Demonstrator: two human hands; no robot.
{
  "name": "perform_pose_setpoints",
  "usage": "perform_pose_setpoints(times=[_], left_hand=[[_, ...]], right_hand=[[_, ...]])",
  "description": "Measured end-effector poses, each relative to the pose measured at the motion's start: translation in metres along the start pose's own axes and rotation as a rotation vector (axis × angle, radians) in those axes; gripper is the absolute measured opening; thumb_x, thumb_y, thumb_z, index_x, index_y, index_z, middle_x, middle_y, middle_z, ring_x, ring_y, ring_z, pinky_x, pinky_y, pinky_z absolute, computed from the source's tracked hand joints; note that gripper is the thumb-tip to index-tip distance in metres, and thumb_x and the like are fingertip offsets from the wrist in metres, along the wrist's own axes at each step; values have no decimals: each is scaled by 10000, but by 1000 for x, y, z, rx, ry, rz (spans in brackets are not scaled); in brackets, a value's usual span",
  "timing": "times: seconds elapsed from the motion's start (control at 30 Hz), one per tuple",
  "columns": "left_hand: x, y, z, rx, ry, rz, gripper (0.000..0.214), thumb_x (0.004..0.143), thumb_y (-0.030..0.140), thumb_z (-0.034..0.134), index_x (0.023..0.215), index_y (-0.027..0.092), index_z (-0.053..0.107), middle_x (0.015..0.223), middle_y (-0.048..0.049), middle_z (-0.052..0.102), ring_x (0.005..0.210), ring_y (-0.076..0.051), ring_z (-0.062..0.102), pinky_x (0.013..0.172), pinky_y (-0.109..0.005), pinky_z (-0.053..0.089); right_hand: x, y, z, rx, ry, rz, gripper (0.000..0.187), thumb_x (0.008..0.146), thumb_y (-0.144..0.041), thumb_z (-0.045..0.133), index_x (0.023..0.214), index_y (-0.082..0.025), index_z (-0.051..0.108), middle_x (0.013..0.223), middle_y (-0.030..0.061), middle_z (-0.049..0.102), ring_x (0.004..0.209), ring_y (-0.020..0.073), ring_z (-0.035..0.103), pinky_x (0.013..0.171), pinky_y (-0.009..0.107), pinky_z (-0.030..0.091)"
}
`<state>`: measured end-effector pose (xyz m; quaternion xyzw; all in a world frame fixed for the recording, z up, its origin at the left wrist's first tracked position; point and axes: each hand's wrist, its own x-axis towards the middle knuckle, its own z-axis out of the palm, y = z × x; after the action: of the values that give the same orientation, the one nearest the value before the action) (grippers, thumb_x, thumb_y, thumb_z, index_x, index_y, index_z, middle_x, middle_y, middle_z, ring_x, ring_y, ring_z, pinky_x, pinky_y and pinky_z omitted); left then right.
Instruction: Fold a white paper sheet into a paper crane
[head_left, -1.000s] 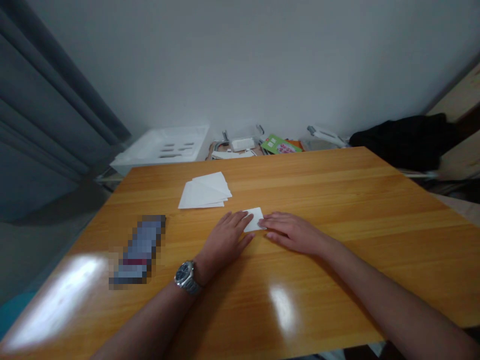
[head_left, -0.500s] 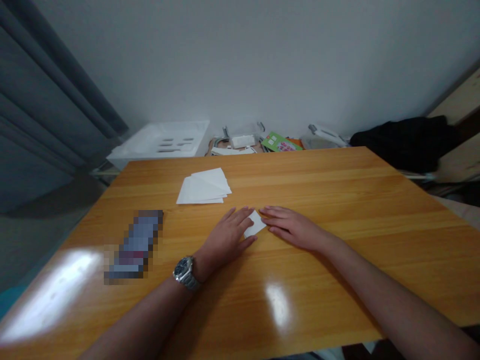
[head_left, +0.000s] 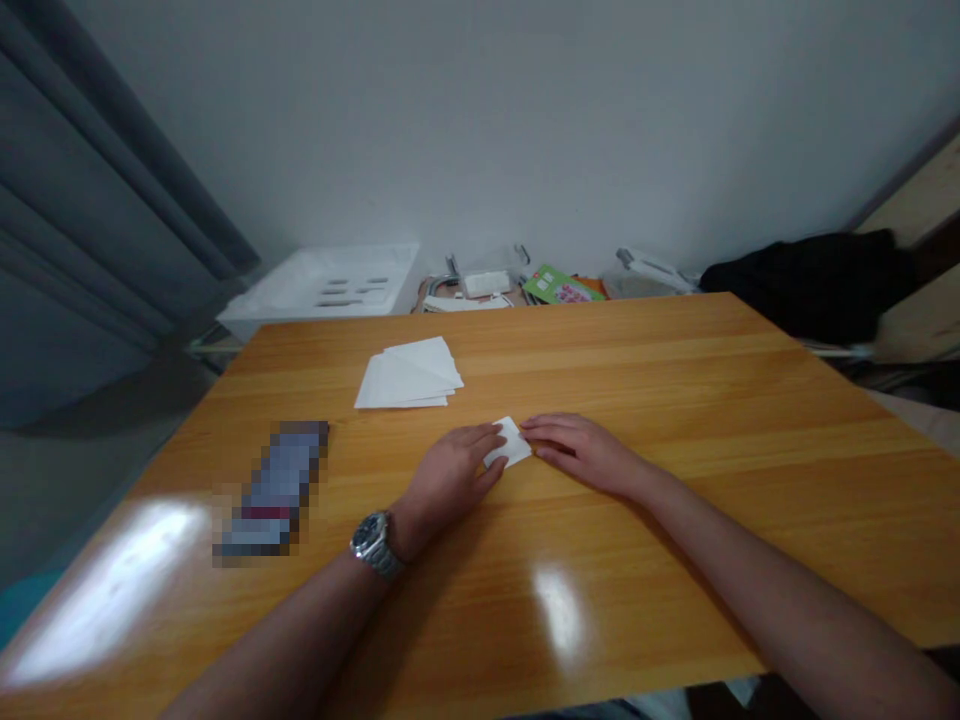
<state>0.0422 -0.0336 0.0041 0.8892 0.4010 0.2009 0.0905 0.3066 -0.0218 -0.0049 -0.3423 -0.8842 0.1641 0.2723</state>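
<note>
A small white piece of paper (head_left: 514, 446) lies on the wooden table, between my two hands. Its left side is held by my left hand (head_left: 456, 468): the fingers rest bent on the paper, and the thumb is by its lower edge. A metal wristwatch (head_left: 371, 538) is on my left wrist. From the other side my right hand (head_left: 585, 450) reaches in with fingers extended and flat, their tips at the paper's right edge. Part of the paper is covered by the left fingers, so its exact shape and any folds are hard to make out.
Several white paper sheets (head_left: 411, 373) lie overlapping farther back on the table (head_left: 645, 360). On the left is a blurred-out phone-like device (head_left: 281, 485). Beyond the far edge are a white plastic tray (head_left: 315, 275), a green booklet (head_left: 555, 284) and a dark cloth (head_left: 810, 285).
My left fingers have drawn back and bent, showing more of the paper's top corner. The right fingers have come closer together. The paper has hardly shifted.
</note>
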Motion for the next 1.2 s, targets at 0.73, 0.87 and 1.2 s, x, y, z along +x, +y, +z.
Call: perform_pose_setpoints(times=[0.73, 0.87, 1.2], left_hand=[[-6, 1, -5, -132, -155, 213, 410, 1007, 398, 545, 1369, 213, 599, 1541, -123, 484, 1413, -255, 481, 1164, -429, 442], [-7, 2, -8, -102, -189, 246, 455, 1000, 425, 548, 1411, 230, 573, 1514, -132, 510, 1397, -283, 494, 1154, -473, 443], [-5, 8, -14, -100, -202, 271, 368, 1001, 421, 542, 1299, 242, 659, 1504, -134, 518, 1393, -306, 494, 1134, -484, 448]], right_hand=[[3, -2, 0, 99, 59, 143, 128, 979, -226, 574, 1024, -212, 694, 1277, 127, 625, 1202, 246, 587, 1035, 450, 492], [2, 0, 2, 79, 77, 182, 108, 963, -233, 594, 1035, -213, 673, 1271, 131, 618, 1207, 255, 578, 1043, 470, 482], [5, -2, 8, 50, 130, 248, 47, 949, -250, 612, 926, -209, 623, 1239, 125, 578, 1207, 259, 550, 1056, 461, 452]])
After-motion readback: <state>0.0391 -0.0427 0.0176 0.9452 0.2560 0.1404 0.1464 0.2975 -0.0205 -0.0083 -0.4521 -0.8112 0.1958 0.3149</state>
